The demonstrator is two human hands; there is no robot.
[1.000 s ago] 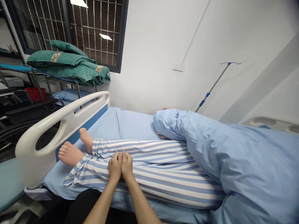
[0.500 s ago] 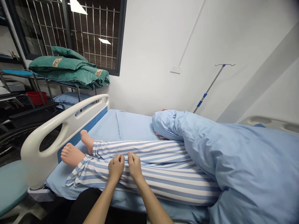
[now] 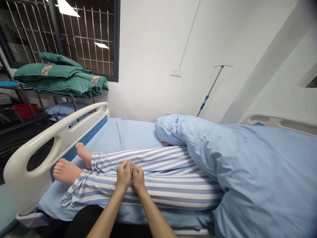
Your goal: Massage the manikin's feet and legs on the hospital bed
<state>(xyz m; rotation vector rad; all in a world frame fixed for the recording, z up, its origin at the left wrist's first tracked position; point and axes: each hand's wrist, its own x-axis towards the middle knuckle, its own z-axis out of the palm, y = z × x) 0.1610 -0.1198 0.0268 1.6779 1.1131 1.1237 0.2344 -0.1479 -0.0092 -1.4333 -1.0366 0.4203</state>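
Left hand [image 3: 123, 175] and right hand [image 3: 138, 178], both clenched, above striped trousers [image 3: 178, 190] lying on the bed [image 3: 138, 132]! Palms hidden, can't tell what's inside; quilt [image 3: 260, 168] swallows the trousers' upper end.

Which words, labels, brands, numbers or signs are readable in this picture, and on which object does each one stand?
No readable text.
Left gold patch on the green bundle: dark marks, too small to tell whether they are letters.
Right gold patch, same bundle: likewise unreadable.
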